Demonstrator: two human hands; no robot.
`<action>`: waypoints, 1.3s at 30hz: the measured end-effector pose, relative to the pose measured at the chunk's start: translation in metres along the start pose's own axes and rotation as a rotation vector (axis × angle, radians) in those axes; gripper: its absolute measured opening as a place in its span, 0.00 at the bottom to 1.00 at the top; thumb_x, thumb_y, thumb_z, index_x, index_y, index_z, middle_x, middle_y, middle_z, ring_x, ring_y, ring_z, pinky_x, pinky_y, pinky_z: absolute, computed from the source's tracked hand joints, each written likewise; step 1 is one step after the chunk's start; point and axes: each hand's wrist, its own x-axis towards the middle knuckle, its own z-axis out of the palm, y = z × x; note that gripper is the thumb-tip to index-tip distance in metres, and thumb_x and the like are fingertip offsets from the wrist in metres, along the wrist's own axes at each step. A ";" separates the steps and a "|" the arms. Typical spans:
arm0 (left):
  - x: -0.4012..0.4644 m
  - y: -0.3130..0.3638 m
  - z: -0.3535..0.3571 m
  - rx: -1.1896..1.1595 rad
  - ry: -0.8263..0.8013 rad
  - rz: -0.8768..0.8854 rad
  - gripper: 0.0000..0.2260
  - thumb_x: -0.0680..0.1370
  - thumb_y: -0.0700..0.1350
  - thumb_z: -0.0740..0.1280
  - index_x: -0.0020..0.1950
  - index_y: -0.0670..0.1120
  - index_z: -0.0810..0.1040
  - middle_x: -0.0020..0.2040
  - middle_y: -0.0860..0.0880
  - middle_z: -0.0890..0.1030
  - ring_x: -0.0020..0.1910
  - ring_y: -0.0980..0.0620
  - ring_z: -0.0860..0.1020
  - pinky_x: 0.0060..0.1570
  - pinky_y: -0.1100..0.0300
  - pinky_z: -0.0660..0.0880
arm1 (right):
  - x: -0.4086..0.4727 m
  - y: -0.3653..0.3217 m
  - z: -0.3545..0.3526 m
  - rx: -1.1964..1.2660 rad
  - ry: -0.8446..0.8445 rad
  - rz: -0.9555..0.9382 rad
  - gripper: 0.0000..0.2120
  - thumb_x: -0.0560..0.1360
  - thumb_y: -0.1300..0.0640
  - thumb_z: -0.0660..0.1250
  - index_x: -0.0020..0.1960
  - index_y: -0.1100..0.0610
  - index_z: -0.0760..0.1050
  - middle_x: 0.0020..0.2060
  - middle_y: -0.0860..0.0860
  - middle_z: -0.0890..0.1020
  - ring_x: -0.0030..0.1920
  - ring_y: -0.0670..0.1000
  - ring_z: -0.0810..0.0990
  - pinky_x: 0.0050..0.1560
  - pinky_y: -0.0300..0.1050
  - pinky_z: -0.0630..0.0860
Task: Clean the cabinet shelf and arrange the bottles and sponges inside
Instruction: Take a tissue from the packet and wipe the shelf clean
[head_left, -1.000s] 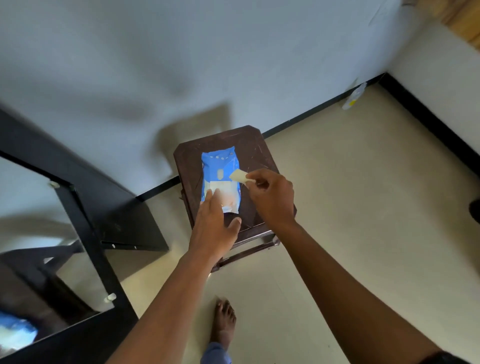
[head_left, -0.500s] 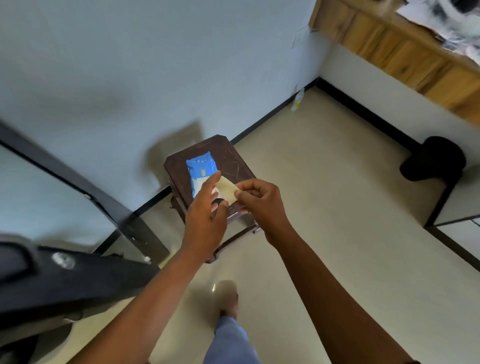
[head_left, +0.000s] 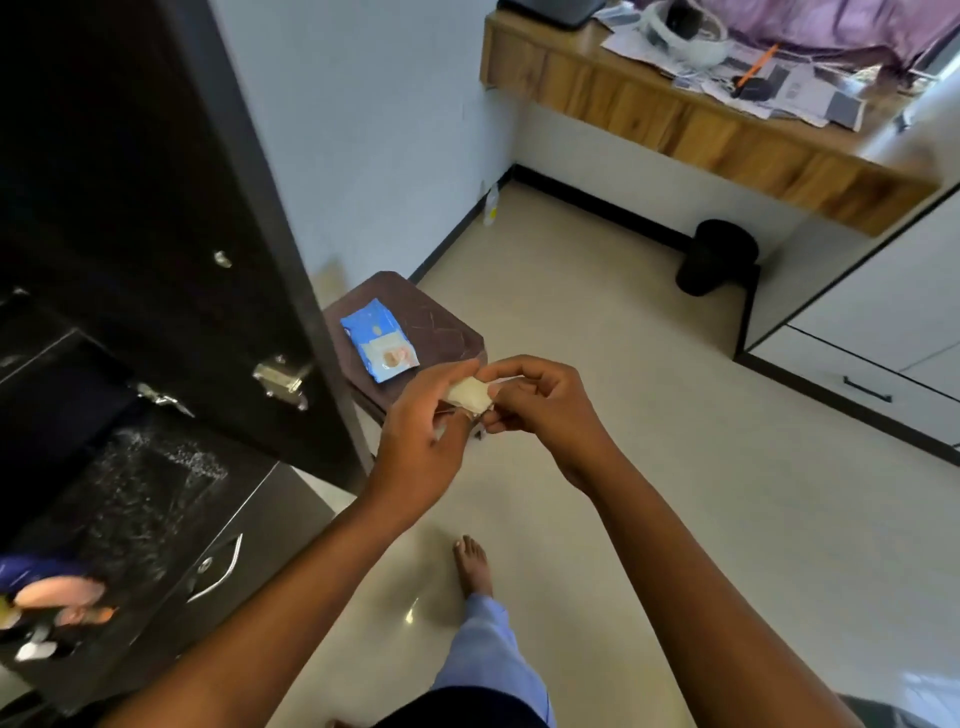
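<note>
At the far left stands a dark cabinet (head_left: 130, 260) with its door (head_left: 244, 208) swung open, a metal latch (head_left: 283, 378) on the door's edge. Its lower shelf (head_left: 156, 499) is speckled with pale dust or droplets, and at the shelf's near left corner sit a few blurred items, blue, pink and white, too smeared to name. A curved metal handle (head_left: 218, 571) runs along the front below the shelf. Just right of the door a small brown stool (head_left: 441, 332) stands on the floor (head_left: 649, 467), and a blue packet of wipes (head_left: 379, 347) lies flat near the stool's left edge. In front of the stool the left hand (head_left: 421, 441) and the right hand (head_left: 545, 410) meet, both pinching one small pale wipe (head_left: 469, 393) between fingertips. Below them a bare foot (head_left: 472, 566) rests on the floor. Farther right a black bin (head_left: 717, 257) sits under a wooden bench (head_left: 675, 119) cluttered with papers
</note>
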 end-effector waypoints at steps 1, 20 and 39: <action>-0.012 0.002 -0.006 -0.013 -0.013 -0.009 0.21 0.79 0.36 0.66 0.71 0.48 0.77 0.67 0.53 0.80 0.66 0.52 0.79 0.63 0.49 0.80 | -0.015 0.002 0.004 0.013 -0.016 0.000 0.11 0.79 0.69 0.67 0.57 0.62 0.84 0.45 0.64 0.87 0.43 0.60 0.86 0.52 0.55 0.86; -0.192 -0.044 -0.166 0.146 0.317 -0.470 0.12 0.79 0.56 0.73 0.59 0.53 0.84 0.47 0.59 0.86 0.45 0.57 0.86 0.48 0.51 0.85 | -0.101 0.051 0.211 0.002 -0.414 0.212 0.11 0.78 0.54 0.72 0.58 0.57 0.84 0.53 0.55 0.87 0.53 0.58 0.88 0.60 0.55 0.83; -0.191 -0.209 -0.224 0.530 0.392 -0.705 0.27 0.82 0.49 0.67 0.80 0.46 0.66 0.78 0.47 0.70 0.78 0.50 0.68 0.74 0.60 0.63 | 0.071 0.173 0.423 -0.511 -0.174 0.094 0.08 0.79 0.54 0.71 0.43 0.46 0.85 0.39 0.49 0.88 0.41 0.52 0.87 0.50 0.54 0.85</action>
